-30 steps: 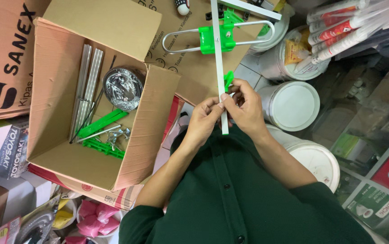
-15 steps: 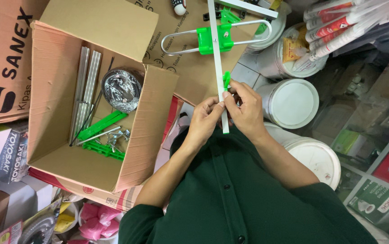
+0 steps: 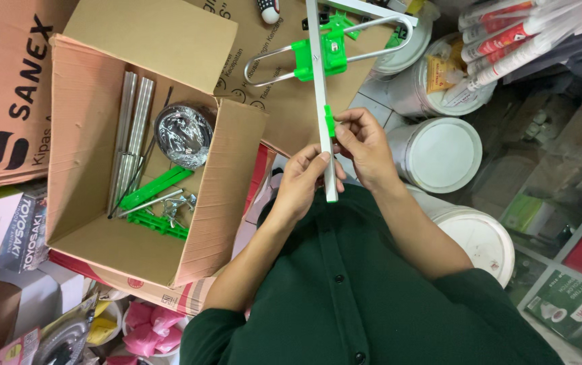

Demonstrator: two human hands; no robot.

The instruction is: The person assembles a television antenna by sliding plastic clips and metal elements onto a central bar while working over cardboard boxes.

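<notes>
Head view: left hand (image 3: 302, 181) pinching white bar (image 3: 323, 115) near its lower end, right hand (image 3: 367, 145) closed on green clip (image 3: 330, 122), probably steadying it. Open cardboard box (image 3: 88, 122) of spare parts just left.

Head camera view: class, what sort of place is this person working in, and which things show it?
Probably a small shop's stockroom or packing corner. Stacked printed cartons, white lidded buckets and boxed goods on the floor crowd round, while both hands hold a white bar beside an open cardboard box of metal and green parts.
</notes>
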